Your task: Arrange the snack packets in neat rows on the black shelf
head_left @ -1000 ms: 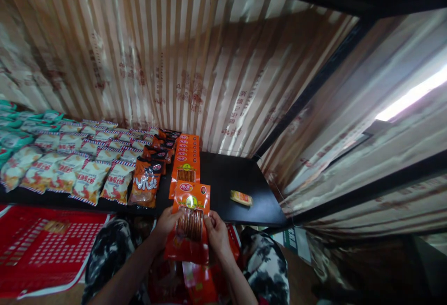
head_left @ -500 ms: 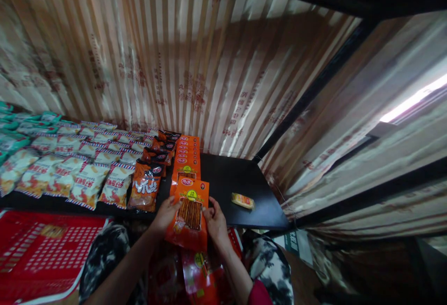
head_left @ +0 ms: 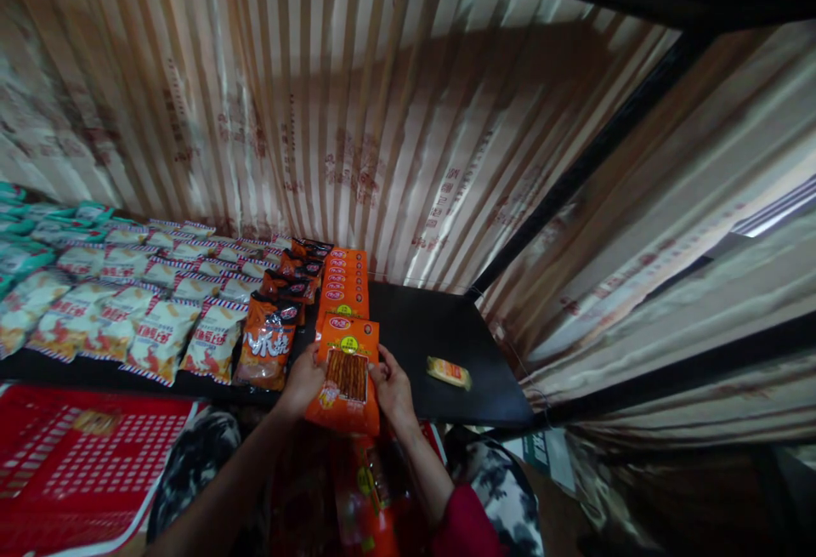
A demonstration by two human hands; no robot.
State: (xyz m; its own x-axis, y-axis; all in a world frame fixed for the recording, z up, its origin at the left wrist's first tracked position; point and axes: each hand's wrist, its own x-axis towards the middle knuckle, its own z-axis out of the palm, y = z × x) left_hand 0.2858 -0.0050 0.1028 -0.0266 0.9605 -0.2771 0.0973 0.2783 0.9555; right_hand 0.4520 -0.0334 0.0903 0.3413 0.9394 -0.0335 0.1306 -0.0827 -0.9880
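Note:
An orange snack packet (head_left: 348, 377) with a clear window showing brown sticks is held between my two hands at the front edge of the black shelf. My left hand (head_left: 304, 383) grips its left edge, and my right hand (head_left: 391, 387) pinches the right edge. Just behind it, a column of matching orange packets (head_left: 346, 278) lies overlapped toward the curtain, partly covered by the held one. Dark-topped orange bags (head_left: 266, 340) stand in a row to the left of that column. More orange packets (head_left: 370, 489) sit below, between my knees.
White snack bags (head_left: 159, 332) and green bags (head_left: 25, 255) fill the left of the black shelf (head_left: 408, 319). One small yellow packet (head_left: 449, 372) lies on the right. A red basket (head_left: 82, 463) is at lower left. A striped curtain (head_left: 255, 98) hangs behind, with a dark post (head_left: 574, 166) at right.
Both hands have moved the orange packet slightly forward, so it overlaps more of the column behind. The view has shifted a little.

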